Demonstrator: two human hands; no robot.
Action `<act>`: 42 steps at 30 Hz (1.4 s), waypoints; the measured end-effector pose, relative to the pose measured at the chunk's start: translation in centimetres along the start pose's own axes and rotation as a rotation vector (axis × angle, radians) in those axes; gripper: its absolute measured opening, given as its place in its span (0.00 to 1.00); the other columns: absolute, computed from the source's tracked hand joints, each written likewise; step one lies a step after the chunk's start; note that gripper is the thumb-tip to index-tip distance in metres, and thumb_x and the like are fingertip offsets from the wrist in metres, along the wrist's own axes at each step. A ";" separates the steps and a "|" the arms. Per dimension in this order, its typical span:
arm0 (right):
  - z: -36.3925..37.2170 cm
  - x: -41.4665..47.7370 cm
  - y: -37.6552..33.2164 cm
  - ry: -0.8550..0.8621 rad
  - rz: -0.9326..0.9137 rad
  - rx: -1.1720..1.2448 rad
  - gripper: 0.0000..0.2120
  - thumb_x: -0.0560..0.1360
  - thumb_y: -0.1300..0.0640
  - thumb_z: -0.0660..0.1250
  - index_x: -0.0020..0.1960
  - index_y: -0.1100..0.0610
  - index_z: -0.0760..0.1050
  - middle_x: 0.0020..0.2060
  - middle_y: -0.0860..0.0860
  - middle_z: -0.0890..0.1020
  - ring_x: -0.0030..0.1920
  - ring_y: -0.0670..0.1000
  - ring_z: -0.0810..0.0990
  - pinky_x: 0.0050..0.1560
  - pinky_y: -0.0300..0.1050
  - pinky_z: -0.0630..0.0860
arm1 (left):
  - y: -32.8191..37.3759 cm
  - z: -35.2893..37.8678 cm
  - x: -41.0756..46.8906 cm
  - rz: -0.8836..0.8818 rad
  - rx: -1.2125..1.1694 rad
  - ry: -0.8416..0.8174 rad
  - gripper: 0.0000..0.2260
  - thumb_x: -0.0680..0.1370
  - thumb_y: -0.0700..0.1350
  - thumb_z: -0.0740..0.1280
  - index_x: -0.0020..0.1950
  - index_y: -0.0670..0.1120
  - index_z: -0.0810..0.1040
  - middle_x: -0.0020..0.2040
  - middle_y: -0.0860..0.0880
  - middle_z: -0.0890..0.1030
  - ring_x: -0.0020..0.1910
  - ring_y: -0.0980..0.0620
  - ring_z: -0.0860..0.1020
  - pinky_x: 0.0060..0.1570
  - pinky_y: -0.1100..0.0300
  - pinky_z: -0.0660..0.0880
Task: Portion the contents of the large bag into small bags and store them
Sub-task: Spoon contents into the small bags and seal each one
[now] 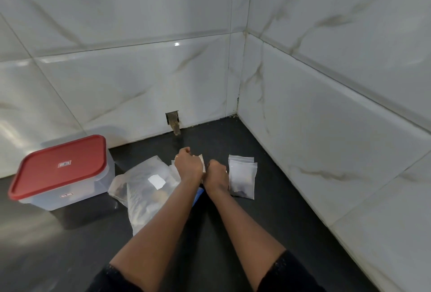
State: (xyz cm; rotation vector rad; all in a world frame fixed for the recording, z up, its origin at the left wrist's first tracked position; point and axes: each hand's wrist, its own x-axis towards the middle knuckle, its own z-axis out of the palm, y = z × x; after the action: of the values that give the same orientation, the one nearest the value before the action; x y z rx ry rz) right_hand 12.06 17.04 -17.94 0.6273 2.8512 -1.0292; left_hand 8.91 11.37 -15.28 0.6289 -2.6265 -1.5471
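Dark countertop (268,221) meets white marble-patterned tiled walls (326,116) in a corner; both hands work near the middle of it.

Left hand (187,165): fingers curled, back of hand toward the camera, pinching the top of a small bag (202,162), of which only a pale strip shows at the hand's right edge. A ring is visible on one finger.

Right hand (218,174): fingers curled under, touching or just beside the same strip. Whether they grip it cannot be told, as the palm side is hidden.

Blue item (197,195): partly visible between the forearms, lying on the counter; identity unclear.

Large bag (144,186): clear plastic, lying flat just left of the left hand, with dark and brown contents and a white label on its upper face.

Filled small bags (241,177): overlapping, lying flat just right of the right hand, with dark contents at their near ends.

Container (70,196): clear, closed with a red lid (60,165), standing well apart at far left.

Wall opening (173,120): at the counter line beyond the hands.
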 end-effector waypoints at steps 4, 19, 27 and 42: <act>0.0 0.6 -0.2 0.020 0.079 0.043 0.08 0.76 0.61 0.65 0.55 0.59 0.76 0.54 0.56 0.80 0.54 0.55 0.79 0.49 0.46 0.76 | -1.3 -0.9 0.7 -0.055 0.050 0.002 0.19 0.77 0.32 0.58 0.68 0.41 0.69 0.67 0.41 0.72 0.66 0.44 0.70 0.63 0.55 0.68; -2.7 -2.4 -1.6 -0.039 -0.049 0.616 0.09 0.70 0.63 0.69 0.36 0.53 0.73 0.34 0.48 0.78 0.39 0.47 0.76 0.49 0.48 0.77 | -1.8 -4.0 -2.7 0.131 -0.167 -0.085 0.09 0.78 0.49 0.64 0.45 0.44 0.77 0.43 0.46 0.80 0.44 0.51 0.76 0.41 0.64 0.71; -6.3 -5.2 -1.7 -0.159 -0.195 0.866 0.09 0.70 0.71 0.69 0.39 0.58 0.76 0.42 0.58 0.82 0.48 0.57 0.83 0.54 0.48 0.80 | -0.2 -6.4 -5.1 0.247 -0.238 -0.118 0.09 0.76 0.50 0.67 0.46 0.45 0.81 0.40 0.47 0.82 0.42 0.50 0.81 0.48 0.53 0.79; -9.1 -7.9 -2.5 -0.042 -0.176 0.698 0.08 0.70 0.65 0.72 0.42 0.55 0.76 0.45 0.56 0.82 0.47 0.54 0.82 0.50 0.49 0.81 | 0.6 -8.8 -7.5 0.247 -0.246 -0.269 0.07 0.75 0.39 0.62 0.40 0.39 0.78 0.34 0.46 0.77 0.33 0.54 0.73 0.35 0.63 0.71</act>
State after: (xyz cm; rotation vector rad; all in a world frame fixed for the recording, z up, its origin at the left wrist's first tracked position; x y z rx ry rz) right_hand 19.15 18.13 -7.97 0.3632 2.4950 -2.0605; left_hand 17.59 6.98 -8.95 0.0824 -2.5003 -1.9422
